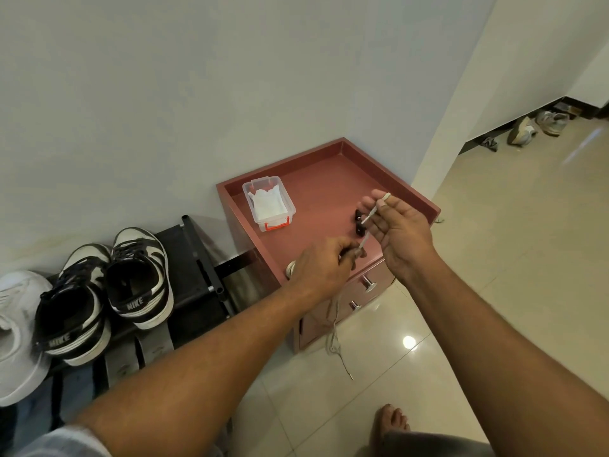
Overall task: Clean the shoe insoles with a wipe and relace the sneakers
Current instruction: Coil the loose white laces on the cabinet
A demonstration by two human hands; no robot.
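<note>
So far, little of the job looks finished. At the lower left edge sits a white shoe (16, 324), and beside it on the black shoe rack (194, 258) stand the black-and-white sneakers (135, 303), dark laces threaded through them. Just below them lie two grey insoles (155, 347), apparently out of the shoes; whether they have been wiped I cannot tell. Moving toward centre, a clear box of wipes (268, 202) rests on the red cabinet (329, 179).

Above the cabinet's front edge, the left hand (321, 265) pinches a pale shoelace (370, 214), whose tail drops down to the tiled floor (494, 258). To its right, the right hand (403, 229) grips the lace's upper end between fingertips. That lace passes through no shoe, so I judge the relacing is mostly ahead.
</note>
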